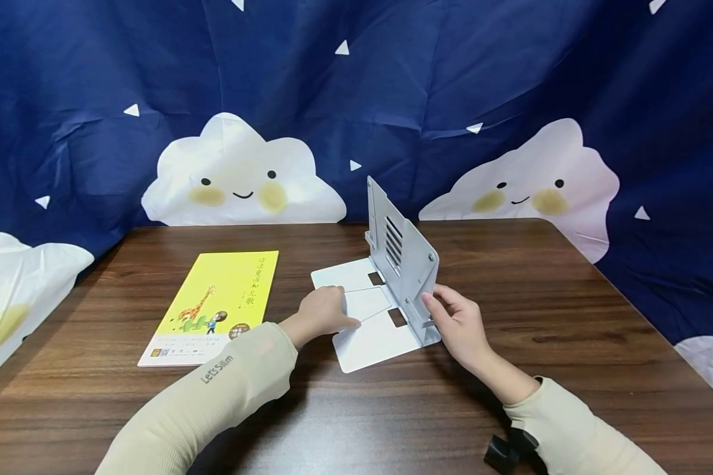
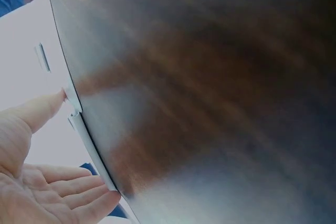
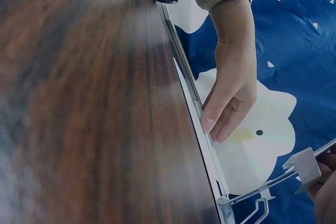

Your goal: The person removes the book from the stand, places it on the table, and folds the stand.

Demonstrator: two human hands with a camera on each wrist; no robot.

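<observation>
A white metal book stand [image 1: 356, 346] stands on the table, its slotted back panel [image 1: 401, 251] raised from the flat base. My left hand [image 1: 321, 311] grips the base at its left side, thumb and fingers spread along the edge around a cut-out flap [image 1: 368, 303]. The left wrist view shows the thumb [image 2: 42, 109] at a notch in that edge and the fingers [image 2: 79, 195] farther down it. At the panel's near side edge, my right hand [image 1: 460, 326] pinches the metal by a small clip, thumb on the front face, other fingers partly hidden behind.
To the left lies a yellow children's book [image 1: 220, 297] with a giraffe on its cover. Under everything is a brown wood-grain table [image 1: 570, 303]. A blue curtain [image 1: 392, 79] with smiling clouds hangs behind. A black wrist device [image 1: 502, 454] sits at the right sleeve.
</observation>
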